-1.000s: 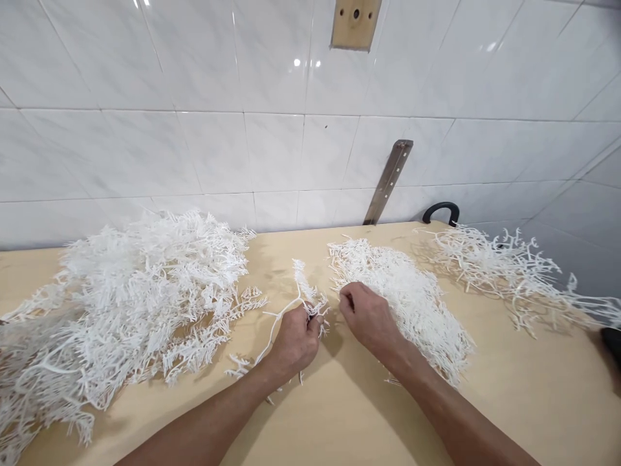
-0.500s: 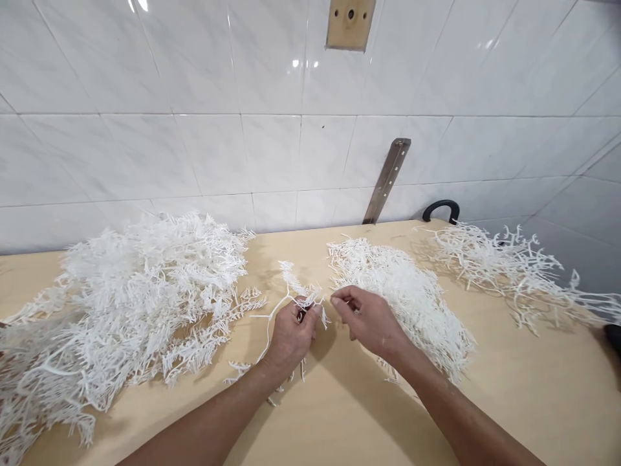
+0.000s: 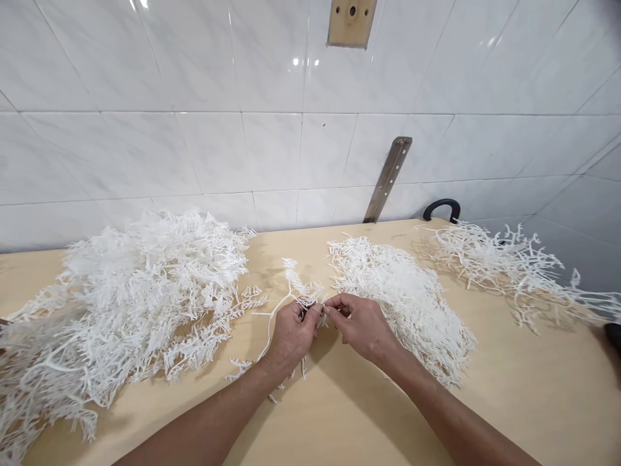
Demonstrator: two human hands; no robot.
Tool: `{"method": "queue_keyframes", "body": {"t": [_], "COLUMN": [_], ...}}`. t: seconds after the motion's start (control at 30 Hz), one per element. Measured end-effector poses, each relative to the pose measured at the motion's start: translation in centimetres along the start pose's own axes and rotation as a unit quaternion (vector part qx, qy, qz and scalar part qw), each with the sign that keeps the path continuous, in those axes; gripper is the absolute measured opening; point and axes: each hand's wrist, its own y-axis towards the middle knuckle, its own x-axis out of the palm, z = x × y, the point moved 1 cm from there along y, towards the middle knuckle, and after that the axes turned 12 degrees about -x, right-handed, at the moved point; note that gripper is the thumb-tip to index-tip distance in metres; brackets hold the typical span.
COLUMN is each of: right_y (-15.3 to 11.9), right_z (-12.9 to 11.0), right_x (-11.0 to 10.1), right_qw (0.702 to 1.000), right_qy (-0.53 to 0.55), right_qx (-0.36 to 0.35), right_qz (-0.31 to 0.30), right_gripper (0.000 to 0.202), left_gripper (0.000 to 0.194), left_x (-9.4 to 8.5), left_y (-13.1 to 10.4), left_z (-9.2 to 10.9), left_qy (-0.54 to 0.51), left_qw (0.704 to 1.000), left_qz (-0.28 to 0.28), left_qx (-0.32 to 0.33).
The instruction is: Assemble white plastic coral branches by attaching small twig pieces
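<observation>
My left hand [image 3: 294,330] is closed round a white branching plastic sprig [image 3: 270,315], whose toothed twigs stick out above and below the fingers. Thumb and fingertips of my right hand [image 3: 356,323] pinch at the sprig's right end, touching or nearly touching my left thumb. The exact bit between the right fingertips is mostly hidden. A big heap of similar white sprigs [image 3: 160,291] lies to the left. Just beyond my right hand is a pile of small white pieces [image 3: 407,304].
Bare-looking branched white stems [image 3: 504,259] lie at the far right of the wooden table [image 3: 349,414]. Behind, a metal strip [image 3: 388,180] leans on the tiled wall, near a black curved handle [image 3: 441,206]. A socket plate [image 3: 352,22] is higher up.
My right hand has moved left, from beside the pile of pieces to the sprig, and its fingertips have closed on the sprig's end. My left hand keeps its hold almost unmoved.
</observation>
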Motion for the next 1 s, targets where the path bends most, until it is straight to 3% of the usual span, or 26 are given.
{"method": "queue_keyframes", "body": {"t": [0.23, 0.57, 0.73, 0.87, 1.0], "right_y": [-0.4, -0.4, 0.2, 0.7, 0.9], "right_z": [-0.7, -0.2, 1.0, 1.7, 2.2], "right_x": [0.3, 1.5, 0.7, -1.0, -2.4], "right_qw": [0.991, 0.993, 0.966, 0.966, 0.951], "right_qy": [-0.095, -0.102, -0.184, -0.164, -0.190], "right_qx": [-0.094, -0.053, -0.125, -0.104, -0.107], "right_qz": [0.023, 0.009, 0.136, 0.169, 0.220], "right_gripper": [0.018, 0.012, 0.012, 0.010, 0.010], "left_gripper": [0.037, 0.027, 0.030, 0.037, 0.035], "left_x": [0.0, 0.0, -0.3, -0.4, -0.2], "left_y": [0.2, -0.2, -0.1, 0.3, 0.5], "left_z": [-0.3, -0.4, 0.1, 0.2, -0.2], "left_qy": [0.053, 0.106, 0.062, -0.006, -0.039], "left_qw": [0.997, 0.988, 0.994, 1.000, 0.999], "left_qz": [0.050, 0.071, 0.061, 0.008, 0.011], "left_qx": [0.032, 0.085, 0.062, 0.014, -0.013]}}
